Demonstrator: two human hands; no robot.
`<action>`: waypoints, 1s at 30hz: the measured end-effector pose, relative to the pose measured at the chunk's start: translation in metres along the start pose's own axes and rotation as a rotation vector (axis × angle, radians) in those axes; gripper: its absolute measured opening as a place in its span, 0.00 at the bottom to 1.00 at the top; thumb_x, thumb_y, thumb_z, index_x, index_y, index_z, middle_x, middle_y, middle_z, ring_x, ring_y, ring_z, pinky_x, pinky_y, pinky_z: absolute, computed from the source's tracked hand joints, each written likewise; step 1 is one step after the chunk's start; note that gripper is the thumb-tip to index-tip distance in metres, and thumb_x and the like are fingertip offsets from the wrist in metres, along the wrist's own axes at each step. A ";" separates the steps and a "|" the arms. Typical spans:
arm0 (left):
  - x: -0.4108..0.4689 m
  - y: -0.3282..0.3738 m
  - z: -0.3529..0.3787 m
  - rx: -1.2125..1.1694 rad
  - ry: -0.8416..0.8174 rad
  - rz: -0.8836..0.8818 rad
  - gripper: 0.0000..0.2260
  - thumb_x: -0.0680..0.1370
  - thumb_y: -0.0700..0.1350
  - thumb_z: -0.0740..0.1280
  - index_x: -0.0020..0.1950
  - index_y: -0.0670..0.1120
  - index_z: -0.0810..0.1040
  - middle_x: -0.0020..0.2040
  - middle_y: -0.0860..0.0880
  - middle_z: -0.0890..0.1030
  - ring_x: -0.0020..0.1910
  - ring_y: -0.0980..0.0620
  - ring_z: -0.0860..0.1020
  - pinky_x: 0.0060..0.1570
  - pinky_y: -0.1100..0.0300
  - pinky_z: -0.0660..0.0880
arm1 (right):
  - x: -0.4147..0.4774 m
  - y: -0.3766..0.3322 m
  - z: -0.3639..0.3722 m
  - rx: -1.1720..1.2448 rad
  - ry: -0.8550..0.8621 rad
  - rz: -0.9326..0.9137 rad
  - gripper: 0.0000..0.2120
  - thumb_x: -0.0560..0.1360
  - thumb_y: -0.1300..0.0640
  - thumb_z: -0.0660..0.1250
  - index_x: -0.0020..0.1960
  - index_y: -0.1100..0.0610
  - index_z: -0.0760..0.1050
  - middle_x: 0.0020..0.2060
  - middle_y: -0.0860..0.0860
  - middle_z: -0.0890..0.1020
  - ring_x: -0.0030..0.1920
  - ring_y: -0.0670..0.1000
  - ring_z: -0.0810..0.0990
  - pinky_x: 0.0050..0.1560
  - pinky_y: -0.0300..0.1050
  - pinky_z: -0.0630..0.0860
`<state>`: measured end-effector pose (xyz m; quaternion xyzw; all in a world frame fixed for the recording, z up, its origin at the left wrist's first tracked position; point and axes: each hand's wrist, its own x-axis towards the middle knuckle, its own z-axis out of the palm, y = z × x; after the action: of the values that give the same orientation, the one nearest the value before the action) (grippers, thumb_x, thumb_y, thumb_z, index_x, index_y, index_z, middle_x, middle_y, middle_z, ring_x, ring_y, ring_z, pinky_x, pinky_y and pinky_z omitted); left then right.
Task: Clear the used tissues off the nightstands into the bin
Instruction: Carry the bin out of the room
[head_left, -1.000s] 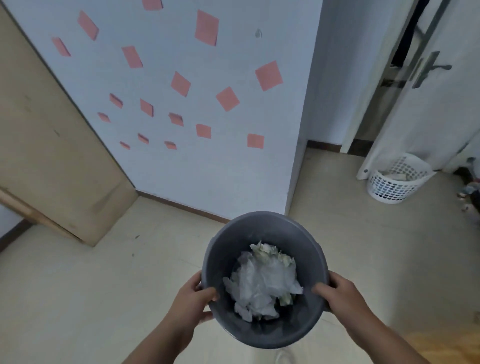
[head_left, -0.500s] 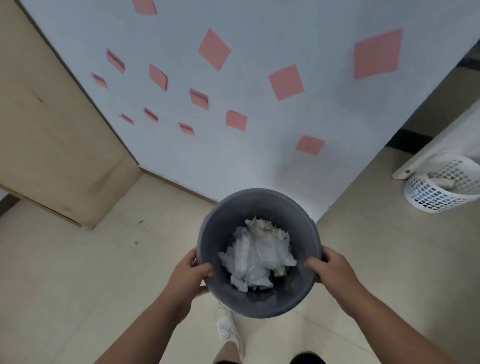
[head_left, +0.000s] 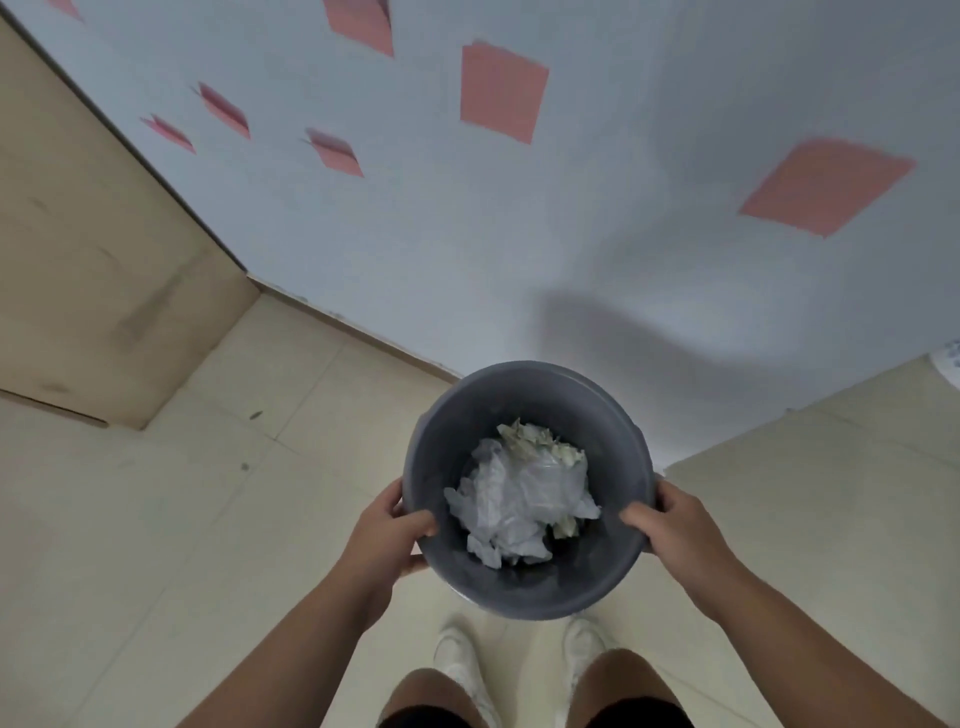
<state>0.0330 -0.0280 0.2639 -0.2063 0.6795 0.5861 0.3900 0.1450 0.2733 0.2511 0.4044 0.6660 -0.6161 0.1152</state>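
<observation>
Grey bin (head_left: 524, 410); white tissues (head_left: 519, 499); pink squares (head_left: 503, 98) on wall.

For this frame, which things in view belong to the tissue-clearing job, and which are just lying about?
Part of the job:
- grey bin
- crumpled tissues inside it
- left hand and right hand, each gripping the bin's rim

Just there:
- pink paper squares on the wall
- wooden panel
- white shoes

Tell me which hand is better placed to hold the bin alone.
Probably the left hand: thumb over the rim of the bin, fingers curled lower round its wall. The right hand grips nearer the rim.
</observation>
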 end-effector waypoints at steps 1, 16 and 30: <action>0.026 -0.011 0.002 -0.008 0.000 0.001 0.24 0.71 0.33 0.68 0.58 0.59 0.84 0.52 0.53 0.89 0.48 0.51 0.88 0.39 0.56 0.85 | 0.027 0.013 0.005 -0.011 -0.016 -0.004 0.12 0.64 0.56 0.70 0.46 0.44 0.85 0.41 0.50 0.89 0.42 0.51 0.88 0.35 0.39 0.83; 0.316 -0.148 0.022 0.023 0.005 -0.050 0.27 0.67 0.36 0.71 0.64 0.56 0.81 0.53 0.50 0.89 0.52 0.45 0.88 0.45 0.48 0.87 | 0.297 0.196 0.055 -0.089 -0.011 0.042 0.14 0.74 0.65 0.69 0.54 0.50 0.84 0.42 0.49 0.90 0.42 0.51 0.89 0.44 0.52 0.87; 0.305 -0.148 0.016 -0.037 0.002 -0.112 0.25 0.77 0.42 0.78 0.70 0.56 0.73 0.64 0.48 0.83 0.64 0.46 0.82 0.49 0.49 0.85 | 0.271 0.189 0.058 -0.226 0.166 0.035 0.18 0.76 0.49 0.75 0.64 0.53 0.83 0.54 0.48 0.88 0.53 0.53 0.87 0.57 0.54 0.83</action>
<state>-0.0391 0.0070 -0.0657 -0.2516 0.6563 0.5759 0.4176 0.0780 0.3114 -0.0754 0.4500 0.7313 -0.4995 0.1149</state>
